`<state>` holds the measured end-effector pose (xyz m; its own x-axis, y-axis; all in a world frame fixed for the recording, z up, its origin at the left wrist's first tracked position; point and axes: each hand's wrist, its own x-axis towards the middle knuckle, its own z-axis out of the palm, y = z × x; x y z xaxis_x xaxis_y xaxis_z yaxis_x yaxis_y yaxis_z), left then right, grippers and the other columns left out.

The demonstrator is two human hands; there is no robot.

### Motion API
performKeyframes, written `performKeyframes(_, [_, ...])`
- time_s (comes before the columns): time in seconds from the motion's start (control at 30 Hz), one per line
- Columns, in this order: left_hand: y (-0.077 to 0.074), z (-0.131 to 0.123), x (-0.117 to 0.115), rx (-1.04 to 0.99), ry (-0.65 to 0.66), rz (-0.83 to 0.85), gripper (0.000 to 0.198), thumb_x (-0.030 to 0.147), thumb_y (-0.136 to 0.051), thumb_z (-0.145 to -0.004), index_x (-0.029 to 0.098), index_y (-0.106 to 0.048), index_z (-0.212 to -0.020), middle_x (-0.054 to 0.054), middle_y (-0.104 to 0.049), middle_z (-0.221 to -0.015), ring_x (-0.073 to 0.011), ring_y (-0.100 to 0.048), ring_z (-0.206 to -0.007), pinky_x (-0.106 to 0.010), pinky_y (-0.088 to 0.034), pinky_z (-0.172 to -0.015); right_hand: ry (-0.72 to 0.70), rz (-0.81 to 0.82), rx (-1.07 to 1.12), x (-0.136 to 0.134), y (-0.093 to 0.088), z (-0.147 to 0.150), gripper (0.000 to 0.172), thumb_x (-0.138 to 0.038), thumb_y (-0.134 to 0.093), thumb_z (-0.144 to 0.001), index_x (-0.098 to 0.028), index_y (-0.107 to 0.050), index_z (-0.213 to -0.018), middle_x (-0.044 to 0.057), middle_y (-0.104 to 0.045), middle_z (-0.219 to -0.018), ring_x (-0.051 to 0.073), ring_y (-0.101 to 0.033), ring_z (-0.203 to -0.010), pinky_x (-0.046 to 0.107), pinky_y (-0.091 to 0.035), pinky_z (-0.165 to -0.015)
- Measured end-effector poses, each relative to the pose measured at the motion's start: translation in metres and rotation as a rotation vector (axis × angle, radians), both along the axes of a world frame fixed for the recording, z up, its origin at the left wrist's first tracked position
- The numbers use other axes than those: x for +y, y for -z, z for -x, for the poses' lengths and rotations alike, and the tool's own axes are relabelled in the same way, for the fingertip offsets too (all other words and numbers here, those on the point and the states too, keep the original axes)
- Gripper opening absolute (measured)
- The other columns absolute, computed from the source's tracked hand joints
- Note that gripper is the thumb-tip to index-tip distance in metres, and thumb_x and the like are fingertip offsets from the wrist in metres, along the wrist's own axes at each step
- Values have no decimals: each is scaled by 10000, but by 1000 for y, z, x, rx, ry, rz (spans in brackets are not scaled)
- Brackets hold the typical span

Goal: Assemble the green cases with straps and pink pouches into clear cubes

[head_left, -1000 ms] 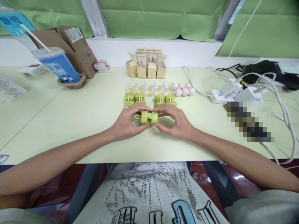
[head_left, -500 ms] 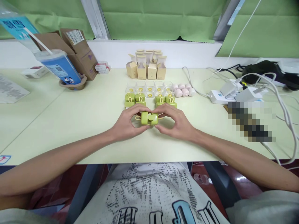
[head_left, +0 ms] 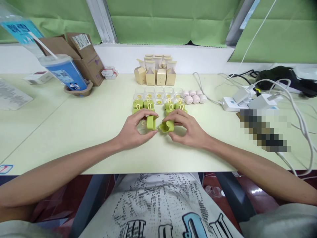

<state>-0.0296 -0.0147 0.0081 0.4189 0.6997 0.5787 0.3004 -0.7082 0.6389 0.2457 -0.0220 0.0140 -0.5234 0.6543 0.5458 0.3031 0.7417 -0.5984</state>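
Observation:
Between the fingers and thumb of my left hand (head_left: pixel 133 130) is one half of a green plastic case (head_left: pixel 151 122), with a pale yellow loop beside it. My right hand (head_left: pixel 187 130) grips the other half of the green case (head_left: pixel 167 126), its hollow end turned toward the left half. A narrow gap separates the two halves. Just beyond my fingers stand two groups of green cases with yellow loops, a left group (head_left: pixel 138 104) and a right group (head_left: pixel 180 105). Behind them lie clear plastic cups with yellow marks (head_left: pixel 158 94) and several round pale pink pieces (head_left: pixel 195 99).
Small open cardboard boxes (head_left: pixel 150 77) stand by the wall. At the left are a blue drink cup (head_left: pixel 65 74) in a holder and a brown carton (head_left: pixel 90 61). A power strip (head_left: pixel 234 103) with white cables (head_left: pixel 300 115) occupies the right side, near a pixelated object (head_left: pixel 264 130).
The green case that both hands held together has come apart into two halves. My hands have moved slightly away from each other, each keeping one half.

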Motion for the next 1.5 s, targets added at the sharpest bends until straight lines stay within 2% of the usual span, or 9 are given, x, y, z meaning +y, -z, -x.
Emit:
performKeyframes(0.1, [1, -1, 0, -72, -19, 49, 499, 298, -883, -887, 249, -676, -1338, -110, -771, -1297, -258, -753, -1201, -468, -649, -1073, -38, -12, -92, 2, 0, -2, 267, -286, -801, -925, -269, -722, -1179, 67, -797, -1202, 269, -772, -1126, 530, -683, -992])
performKeyframes(0.6, [5, -2, 10, -171, -52, 56, 469, 272, -866, -886, 248, -655, -1304, -105, -700, -1311, -257, -715, -1254, -497, -648, -1112, -65, -85, -132, 2, -7, -7, 315, -340, -779, -998, -267, -722, -1299, 83, -785, -1237, 250, -762, -1104, 447, -682, -875])
performKeyframes(0.73, [6, -1, 11, -161, -62, 43, 457, 267, -858, -884, 256, -657, -1295, -104, -700, -1318, -260, -713, -1244, -500, -644, -1094, 37, -120, -82, 13, -25, -23, 339, -364, -791, -969, -304, -772, -1302, 84, -781, -1251, 267, -758, -1087, 392, -668, -737])
performKeyframes(0.83, [5, 0, 9, -139, -80, 32, 435, 278, -848, -892, 260, -654, -1282, -106, -711, -1313, -260, -719, -1206, -507, -639, -1077, 272, -141, -83, 31, -41, -54, 377, -447, -800, -936, -280, -804, -1273, 104, -795, -1224, 258, -748, -937, 409, -666, -710])
performKeyframes(0.97, [3, 0, 8, -92, -88, -26, 419, 272, -827, -896, 259, -657, -1278, -97, -704, -1272, -258, -712, -1179, -479, -632, -1021, 600, 0, -269, 58, -50, -101, 480, -630, -846, -843, -248, -815, -1132, 101, -819, -1060, 263, -750, -810, 473, -669, -800])
performKeyframes(1.07, [3, 1, 8, -58, -77, -72, 429, 258, -819, -898, 263, -655, -1295, -88, -705, -1257, -256, -702, -1178, -484, -613, -1034, 561, 179, -509, 68, -48, -118, 569, -757, -893, -730, -260, -798, -991, 62, -821, -918, 275, -769, -791, 465, -639, -820])
performKeyframes(1.17, [3, 2, 8, -33, -77, -94, 433, 256, -824, -895, 262, -654, -1293, -88, -715, -1250, -259, -703, -1170, -487, -612, -1029, 443, 286, -531, 69, -48, -122, 654, -802, -885, -716, -264, -804, -1077, 56, -833, -931, 285, -790, -849, 439, -623, -823])
performKeyframes(1.33, [2, 1, 7, -47, -79, -56, 440, 292, -831, -902, 258, -656, -1304, -93, -741, -1270, -259, -734, -1164, -466, -642, -999, 699, 126, -406, 78, -41, -131, 424, -625, -666, -991, -235, -778, -1113, 117, -820, -1020, 285, -751, -831, 498, -589, -887])
performKeyframes(1.5, [2, 0, 6, -72, -71, -11, 466, 349, -868, -934, 262, -658, -1341, -86, -778, -1319, -239, -759, -1203, -443, -658, -1050, 746, 3, -468, 96, -19, -142, 254, -337, -777, -905, -226, -766, -1134, 170, -758, -1105, 298, -688, -834, 522, -552, -916])
